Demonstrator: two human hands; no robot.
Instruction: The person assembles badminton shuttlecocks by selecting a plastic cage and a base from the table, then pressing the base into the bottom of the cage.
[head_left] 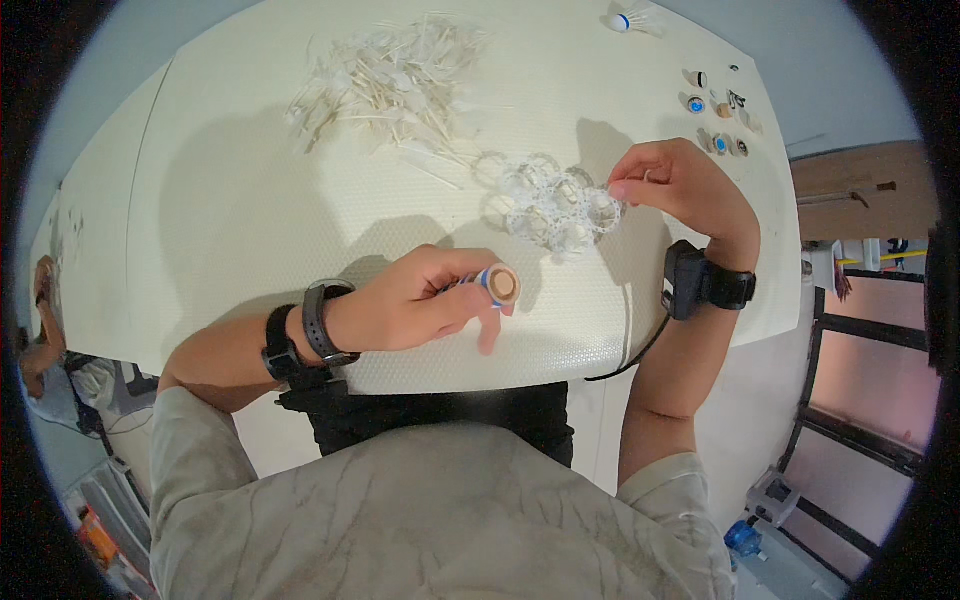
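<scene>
Grips a short blue-and-white tube (500,286) in the left hand (400,305), with fingers (463,262) curled around it and its tan, ring-shaped end turned up toward the camera. Holds it above the worktop (230,220), near the front edge. Reaches with the right hand (685,190) to the right rim of a white openwork cluster of rings (570,205), with thumb and forefinger nearly together there. Cannot tell whether pinching the rim or only touching it. Lying on the worktop, that cluster, beyond the tube and to its right. Wears a black device (685,280) strapped to the right wrist. Farther out, beyond the cluster and to its left, a loose pile of pale quills (395,80). Toward the far right, small round blue-centred pieces (697,104); near the far edge, a white shuttlecock (632,20) with a blue band.
</scene>
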